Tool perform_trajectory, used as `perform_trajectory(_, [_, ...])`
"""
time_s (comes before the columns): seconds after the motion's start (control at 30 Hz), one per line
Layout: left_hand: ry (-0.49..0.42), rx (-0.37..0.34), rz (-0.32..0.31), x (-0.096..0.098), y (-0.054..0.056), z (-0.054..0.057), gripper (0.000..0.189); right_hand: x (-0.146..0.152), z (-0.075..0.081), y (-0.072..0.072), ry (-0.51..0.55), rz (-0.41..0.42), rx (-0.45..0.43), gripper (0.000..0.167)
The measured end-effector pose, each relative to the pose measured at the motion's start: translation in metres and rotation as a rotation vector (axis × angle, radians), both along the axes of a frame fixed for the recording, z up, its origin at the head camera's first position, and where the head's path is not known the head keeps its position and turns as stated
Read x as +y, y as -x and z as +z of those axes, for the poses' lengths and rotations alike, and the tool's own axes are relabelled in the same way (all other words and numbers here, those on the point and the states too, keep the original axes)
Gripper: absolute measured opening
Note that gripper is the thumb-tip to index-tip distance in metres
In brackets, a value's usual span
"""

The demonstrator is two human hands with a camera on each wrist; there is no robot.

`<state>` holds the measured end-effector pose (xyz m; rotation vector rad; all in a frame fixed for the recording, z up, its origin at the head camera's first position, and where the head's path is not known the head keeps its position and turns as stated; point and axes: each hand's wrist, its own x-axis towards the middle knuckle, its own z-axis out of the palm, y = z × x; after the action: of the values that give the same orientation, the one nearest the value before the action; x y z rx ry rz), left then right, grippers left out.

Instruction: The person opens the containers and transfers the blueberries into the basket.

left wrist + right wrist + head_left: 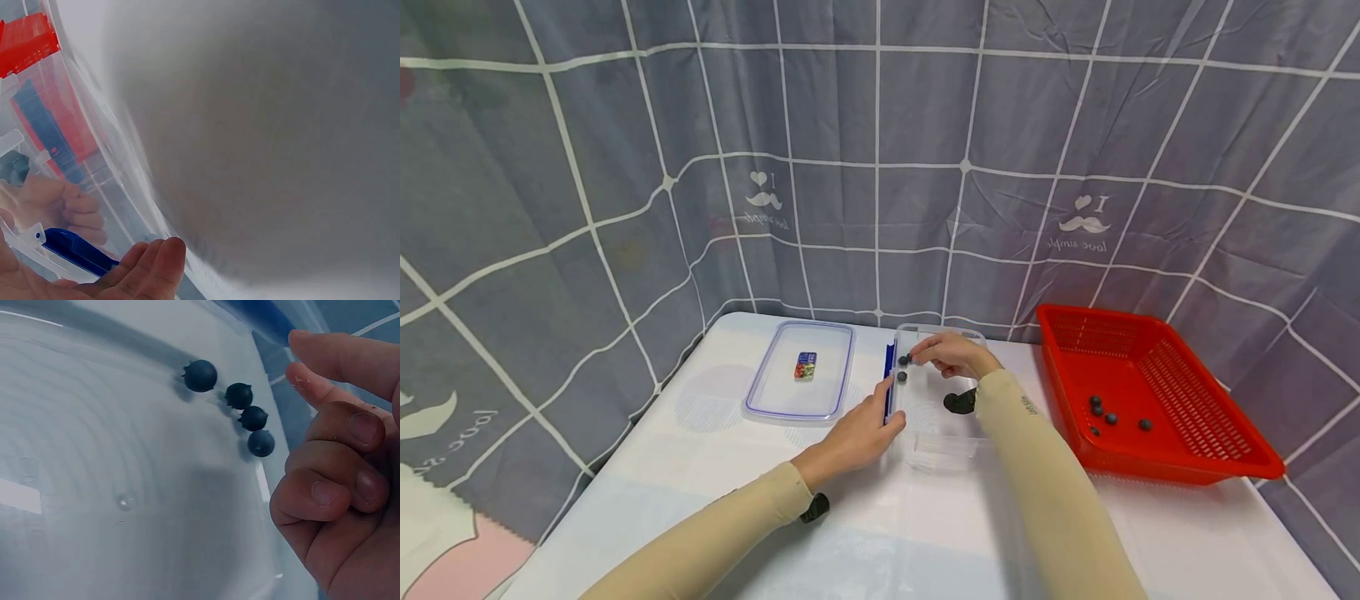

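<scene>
A clear plastic container (936, 421) with a blue latch (890, 367) on its left side stands on the table. Several blueberries (252, 417) lie along the inside of its wall. Above them is my right hand (953, 353), thumb and index finger extended and apart, the other fingers curled, with nothing between them. At the container's left side is my left hand (859, 433), its fingers (167, 262) fairly straight beside the blue latch. Whether its fingertips press the wall cannot be told.
To the right stands a red plastic basket (1187, 467) with several blueberries (1111, 418) in it. A clear lid (775, 375) with a blue seal and a colourful label (805, 365) lies on the table at the left. Behind the table hangs a grey checked curtain (850, 200).
</scene>
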<state>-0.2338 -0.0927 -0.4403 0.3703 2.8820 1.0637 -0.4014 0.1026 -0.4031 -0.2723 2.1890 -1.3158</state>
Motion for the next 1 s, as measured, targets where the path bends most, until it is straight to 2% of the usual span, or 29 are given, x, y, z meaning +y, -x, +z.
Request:
perform_trajectory(0.27, [0.009, 0.008, -0.003, 0.000, 0.000, -0.002, 0.075, -0.006, -0.021, 0.003, 0.030, -0.063, -0.046, 0.039])
perform_trajectory(0.43, [0.003, 0.011, -0.002, 0.001, -0.001, -0.001, 0.074, -0.012, -0.032, 0.001, -0.013, -0.100, -0.049, 0.032])
perform_trajectory(0.73, [-0.010, 0.036, -0.005, 0.000, 0.000, -0.004, 0.074, -0.018, -0.039, -0.002, -0.038, -0.139, -0.052, 0.029])
perform_trajectory(1.0, [-0.014, 0.042, -0.008, 0.000, -0.001, -0.002, 0.074, -0.020, -0.046, 0.000, -0.052, -0.187, -0.058, 0.030])
